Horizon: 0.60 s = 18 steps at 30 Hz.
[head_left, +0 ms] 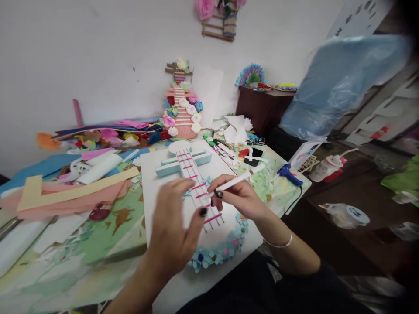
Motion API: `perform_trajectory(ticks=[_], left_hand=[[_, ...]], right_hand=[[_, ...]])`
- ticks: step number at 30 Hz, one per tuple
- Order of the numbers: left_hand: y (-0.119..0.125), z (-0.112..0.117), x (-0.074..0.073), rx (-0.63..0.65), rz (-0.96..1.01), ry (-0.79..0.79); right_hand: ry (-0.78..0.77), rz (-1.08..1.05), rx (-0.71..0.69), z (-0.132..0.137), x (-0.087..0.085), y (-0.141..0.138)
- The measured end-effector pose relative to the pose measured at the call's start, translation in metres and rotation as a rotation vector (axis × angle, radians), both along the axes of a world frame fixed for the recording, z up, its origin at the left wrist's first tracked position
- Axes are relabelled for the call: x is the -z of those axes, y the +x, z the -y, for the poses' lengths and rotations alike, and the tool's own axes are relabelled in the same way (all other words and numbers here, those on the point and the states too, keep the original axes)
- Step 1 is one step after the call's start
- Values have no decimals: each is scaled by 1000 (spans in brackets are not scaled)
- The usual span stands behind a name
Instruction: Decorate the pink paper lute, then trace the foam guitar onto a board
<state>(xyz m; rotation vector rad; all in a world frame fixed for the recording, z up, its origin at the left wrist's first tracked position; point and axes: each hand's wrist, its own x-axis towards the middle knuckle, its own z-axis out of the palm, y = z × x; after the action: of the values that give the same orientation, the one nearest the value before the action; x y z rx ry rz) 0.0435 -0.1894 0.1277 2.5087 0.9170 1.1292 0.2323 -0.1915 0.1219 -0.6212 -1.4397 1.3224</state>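
Observation:
In front of me lies a craft instrument [195, 198] with a pale blue head, crosspieces, strings and magenta frets. Pale blue paper flowers [214, 257] edge its rounded lower end. It is mounted on a white board [157, 288]. My right hand [244, 198] grips a slim white pen [240, 179] slantwise above the neck; its lower tip is near the frets. Over the left side of the neck hovers my left hand [173, 226], slightly blurred, its thumb apart from the fingers and nothing visible in it. Part of the instrument's body is hidden behind both hands.
A flower-covered pink instrument [185, 111] leans on the wall. Paper strips [78, 187], tissue and rolls cover the table's left side. At right lie brushes and pens [224, 150], a black item [253, 157] and a blue glue gun [290, 175] with a cord.

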Motion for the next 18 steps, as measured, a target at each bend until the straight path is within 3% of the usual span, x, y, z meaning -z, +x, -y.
perform_trajectory(ticks=[3, 8, 11, 18], left_hand=[[6, 1, 12, -11, -12, 9], [5, 2, 25, 116, -76, 119], [3, 6, 23, 200, -82, 129], [2, 14, 15, 339, -60, -25]], right_hand=[[-3, 24, 40, 9, 1, -9], [24, 77, 46, 14, 7, -2], [26, 79, 60, 16, 8, 4], [65, 122, 78, 33, -3, 4]])
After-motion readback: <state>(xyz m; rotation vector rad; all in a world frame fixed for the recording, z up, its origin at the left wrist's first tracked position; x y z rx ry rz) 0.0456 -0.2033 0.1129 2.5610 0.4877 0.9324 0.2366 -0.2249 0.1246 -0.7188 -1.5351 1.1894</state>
